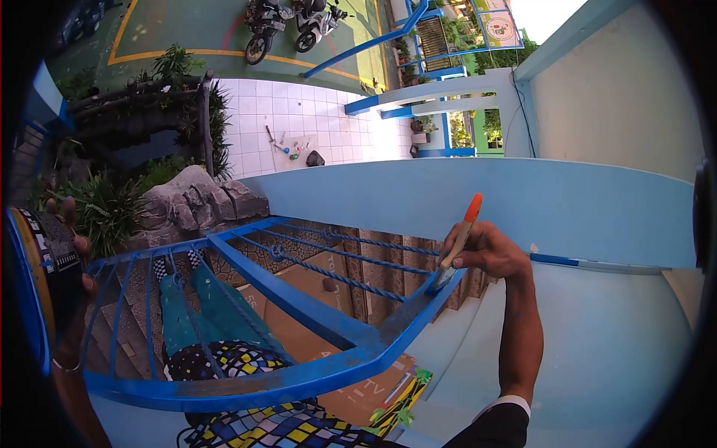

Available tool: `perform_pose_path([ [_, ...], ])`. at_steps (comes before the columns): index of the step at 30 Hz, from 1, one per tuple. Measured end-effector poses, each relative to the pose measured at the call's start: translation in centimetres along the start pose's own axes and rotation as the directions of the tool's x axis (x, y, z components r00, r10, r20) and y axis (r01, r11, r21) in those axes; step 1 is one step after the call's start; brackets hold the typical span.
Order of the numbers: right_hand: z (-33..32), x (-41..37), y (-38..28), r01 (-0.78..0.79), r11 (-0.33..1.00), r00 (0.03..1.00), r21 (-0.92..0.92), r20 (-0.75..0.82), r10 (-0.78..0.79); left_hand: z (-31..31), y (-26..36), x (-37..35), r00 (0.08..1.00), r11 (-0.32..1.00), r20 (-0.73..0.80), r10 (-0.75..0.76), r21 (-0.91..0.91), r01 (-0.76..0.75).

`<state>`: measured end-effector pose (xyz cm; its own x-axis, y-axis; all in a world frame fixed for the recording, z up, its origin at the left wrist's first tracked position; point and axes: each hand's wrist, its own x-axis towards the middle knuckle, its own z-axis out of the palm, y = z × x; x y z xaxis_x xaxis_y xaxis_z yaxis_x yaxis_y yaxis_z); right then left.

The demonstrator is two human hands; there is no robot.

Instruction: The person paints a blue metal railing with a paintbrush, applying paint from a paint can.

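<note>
My right hand (489,250) grips a paintbrush (464,231) with a pale wooden handle and an orange end. Its bristles press against the right-hand bar of a blue metal railing (299,392), which has twisted rods and some worn, darker patches. At the far left, my left hand (81,245) has its fingers wrapped round a paint can (54,246). That can is tilted in view, with a printed dark label and blue at its outer edge; the frame's dark border hides part of it.
A light blue wall (463,187) runs behind the railing. Flattened cardboard (306,306) lies on the stairs below. Rocks (198,201) and plants border a pond at left. Small tools (287,149) lie on white tiles, and two motorbikes (265,30) stand farther off.
</note>
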<state>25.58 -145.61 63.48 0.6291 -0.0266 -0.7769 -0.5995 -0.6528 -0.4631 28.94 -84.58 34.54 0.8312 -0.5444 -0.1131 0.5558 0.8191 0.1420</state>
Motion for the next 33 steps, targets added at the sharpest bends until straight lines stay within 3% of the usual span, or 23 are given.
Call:
perform_pose_path([
  [2,-0.6,-0.1,1.9,0.122,0.950,0.992,0.288,-0.005,-0.126,0.2,-0.2,0.3,1.000,1.000,0.000,-0.002,-0.008,0.002],
  [5,0.0,-0.9,2.9,0.065,0.985,0.984,0.161,-0.177,-0.036,0.3,-0.2,0.2,1.000,1.000,0.005,0.000,-0.011,0.000],
  [8,-1.2,-3.4,3.8,0.002,1.000,0.986,-0.008,-0.167,-0.004,0.3,0.0,-0.5,1.000,1.000,0.012,0.011,-0.009,-0.011],
  [11,-3.3,-4.7,4.1,0.219,0.958,0.973,0.188,-0.119,-0.199,0.4,-0.4,-0.3,1.000,1.000,0.018,0.021,-0.004,-0.021],
  [12,-3.3,-4.5,3.4,0.275,0.945,0.958,0.177,-0.129,-0.255,0.5,0.0,-0.5,0.999,1.000,0.036,0.026,-0.003,-0.026],
  [15,-1.0,-3.4,2.1,0.108,0.992,0.916,0.067,-0.395,-0.073,0.4,0.1,-0.7,1.000,1.000,0.016,0.017,-0.007,-0.017],
  [16,-1.2,-3.1,3.0,-0.076,0.996,0.919,-0.047,-0.391,0.052,0.4,0.2,-0.9,1.000,1.000,0.003,0.020,-0.006,-0.020],
  [18,-0.8,-3.2,3.3,-0.138,0.977,0.949,-0.164,-0.304,0.083,0.8,0.1,-1.1,0.999,1.000,-0.022,0.030,-0.005,-0.030],
  [19,-0.4,-3.3,3.6,-0.163,0.961,0.959,-0.223,-0.263,0.102,0.8,0.1,-1.3,0.999,1.000,-0.029,0.028,-0.009,-0.029],
  [23,-1.1,-4.1,2.1,0.041,0.999,0.978,0.002,-0.207,-0.040,0.5,-0.1,-1.5,0.999,0.999,-0.031,0.039,-0.005,-0.039],
  [26,0.3,-2.0,1.3,0.011,1.000,0.875,-0.003,-0.484,-0.011,0.3,-0.1,-1.6,0.998,0.999,-0.030,0.047,-0.002,-0.047],
  [29,1.9,-0.1,1.7,-0.184,0.878,0.863,-0.441,-0.501,-0.071,0.3,-0.3,-1.5,0.998,0.998,-0.033,0.056,0.001,-0.056],
  [30,2.6,0.2,1.1,-0.260,0.852,0.895,-0.455,-0.444,0.037,0.3,-0.3,-1.6,0.998,0.998,-0.033,0.060,0.002,-0.060],
  [33,4.7,1.2,0.2,-0.293,0.864,0.929,-0.409,-0.334,0.157,0.2,-0.4,-1.7,0.997,0.998,-0.036,0.067,0.004,-0.067],
])
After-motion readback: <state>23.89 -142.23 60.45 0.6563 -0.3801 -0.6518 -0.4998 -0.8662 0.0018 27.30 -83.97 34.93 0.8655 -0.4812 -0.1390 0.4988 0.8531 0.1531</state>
